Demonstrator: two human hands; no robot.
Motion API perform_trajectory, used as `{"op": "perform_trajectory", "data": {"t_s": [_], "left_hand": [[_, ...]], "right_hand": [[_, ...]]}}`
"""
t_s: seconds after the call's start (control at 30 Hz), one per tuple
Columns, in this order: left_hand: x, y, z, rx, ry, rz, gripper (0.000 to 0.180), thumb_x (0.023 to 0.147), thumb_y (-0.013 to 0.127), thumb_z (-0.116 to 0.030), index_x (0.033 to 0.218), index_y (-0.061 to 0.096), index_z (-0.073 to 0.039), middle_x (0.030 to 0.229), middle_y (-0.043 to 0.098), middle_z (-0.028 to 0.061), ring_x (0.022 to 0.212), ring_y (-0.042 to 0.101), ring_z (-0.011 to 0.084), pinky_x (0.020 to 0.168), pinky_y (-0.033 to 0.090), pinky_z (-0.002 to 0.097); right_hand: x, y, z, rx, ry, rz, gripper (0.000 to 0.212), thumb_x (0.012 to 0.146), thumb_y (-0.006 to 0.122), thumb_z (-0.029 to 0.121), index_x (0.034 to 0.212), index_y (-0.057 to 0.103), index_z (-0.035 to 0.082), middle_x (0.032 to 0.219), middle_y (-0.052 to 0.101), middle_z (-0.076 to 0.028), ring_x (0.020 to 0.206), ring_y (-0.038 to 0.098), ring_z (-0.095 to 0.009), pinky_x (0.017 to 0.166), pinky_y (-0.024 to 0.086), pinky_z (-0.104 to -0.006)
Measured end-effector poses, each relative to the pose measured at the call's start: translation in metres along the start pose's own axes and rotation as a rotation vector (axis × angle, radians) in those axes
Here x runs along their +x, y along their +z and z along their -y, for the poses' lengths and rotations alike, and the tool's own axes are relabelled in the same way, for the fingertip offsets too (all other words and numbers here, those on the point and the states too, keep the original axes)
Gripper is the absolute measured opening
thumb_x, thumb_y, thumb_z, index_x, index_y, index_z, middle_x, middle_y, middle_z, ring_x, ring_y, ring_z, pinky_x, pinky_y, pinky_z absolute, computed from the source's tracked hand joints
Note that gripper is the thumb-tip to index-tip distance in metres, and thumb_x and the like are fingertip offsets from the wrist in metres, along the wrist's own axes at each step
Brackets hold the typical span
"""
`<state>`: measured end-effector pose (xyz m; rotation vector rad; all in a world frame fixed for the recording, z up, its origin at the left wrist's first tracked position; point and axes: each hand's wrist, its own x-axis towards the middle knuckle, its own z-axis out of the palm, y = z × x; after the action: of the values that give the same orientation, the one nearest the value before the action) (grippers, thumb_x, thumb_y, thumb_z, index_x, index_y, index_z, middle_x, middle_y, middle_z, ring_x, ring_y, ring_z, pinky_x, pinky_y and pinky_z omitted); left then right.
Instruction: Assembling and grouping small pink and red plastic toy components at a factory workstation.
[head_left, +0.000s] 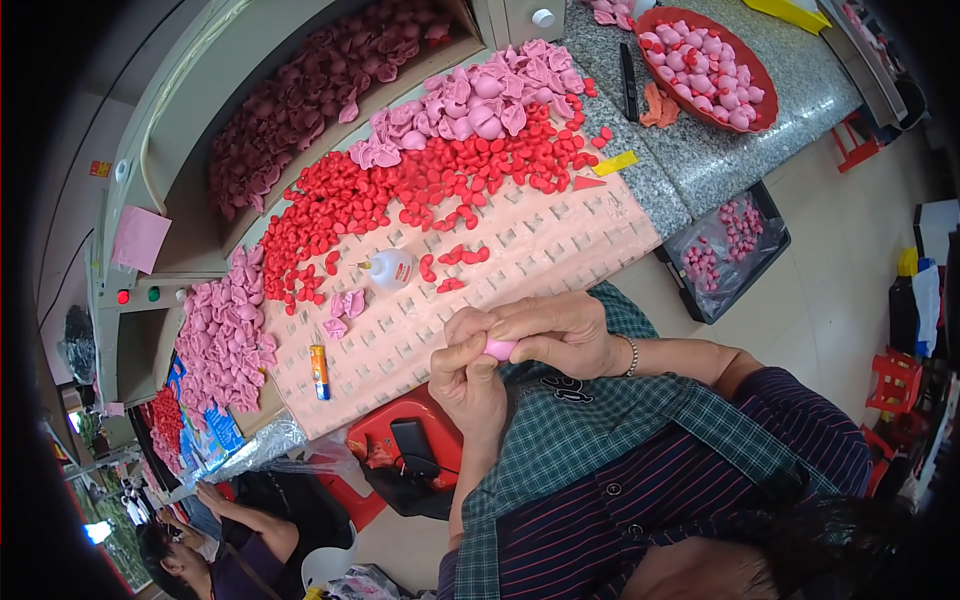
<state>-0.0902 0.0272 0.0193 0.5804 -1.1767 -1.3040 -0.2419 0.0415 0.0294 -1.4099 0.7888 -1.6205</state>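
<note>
Both my hands meet over the near edge of the pink patterned mat (520, 240). My left hand (468, 385) and my right hand (562, 332) pinch a small, smooth pink rounded piece (500, 348) between thumbs and fingers. Most of that piece is hidden by the fingertips. Beyond my hands lie a few loose red rounded pieces (463, 256). To their left rests a small white squeeze bottle (388, 268) with a thin tip. Several pink petal-like pieces (345, 312) sit near it, and a yellow-and-blue tube (319, 372) lies at the mat's left.
Piles of red pieces (340, 205) and pink cupped pieces (480, 100) cover the mat's far side. A red basket (765, 85) of pink-and-red balls stands far right. Below the counter sits a black tray (715, 305). Another person (235, 545) works at lower left.
</note>
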Motion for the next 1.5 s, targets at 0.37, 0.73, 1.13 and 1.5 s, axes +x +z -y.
{"op": "perform_trajectory", "data": {"t_s": [0.37,0.73,1.13,1.5], "left_hand": [[-0.004,-0.001,0.008,-0.074,0.040,-0.011,0.017,0.094,0.068,-0.018,0.105,0.061,-0.008,0.111,0.066,0.0165,0.107,0.056,0.0246,0.093,0.046,0.0384],[-0.003,-0.003,0.006,-0.024,0.040,0.009,0.016,0.096,0.067,-0.019,0.105,0.062,-0.008,0.114,0.066,0.0146,0.112,0.054,0.0259,0.097,0.044,0.0407],[-0.004,-0.007,0.012,-0.021,0.054,0.022,0.015,0.097,0.066,-0.018,0.106,0.061,-0.007,0.119,0.064,0.0177,0.116,0.055,0.0278,0.101,0.044,0.0412],[-0.005,0.000,0.002,-0.150,-0.153,-0.091,0.035,0.092,0.072,-0.028,0.114,0.061,-0.004,0.134,0.055,0.0269,0.120,0.059,0.0318,0.101,0.049,0.0434]], "right_hand": [[-0.003,0.003,-0.003,0.103,0.082,0.014,0.023,0.086,0.073,0.000,0.108,0.071,-0.005,0.111,0.071,-0.022,0.105,0.069,-0.026,0.090,0.055,-0.0334],[-0.006,0.003,-0.007,0.276,0.188,-0.025,0.022,0.083,0.074,-0.006,0.104,0.073,-0.001,0.110,0.072,-0.015,0.103,0.068,-0.018,0.091,0.055,-0.0306],[-0.008,-0.003,-0.017,0.390,0.283,-0.002,0.022,0.083,0.074,-0.005,0.105,0.073,-0.002,0.118,0.069,-0.022,0.110,0.067,-0.023,0.092,0.055,-0.0314],[-0.001,-0.003,-0.011,0.305,0.192,0.066,0.025,0.084,0.072,-0.006,0.109,0.070,-0.004,0.117,0.068,-0.022,0.108,0.067,-0.022,0.088,0.056,-0.0310]]}}
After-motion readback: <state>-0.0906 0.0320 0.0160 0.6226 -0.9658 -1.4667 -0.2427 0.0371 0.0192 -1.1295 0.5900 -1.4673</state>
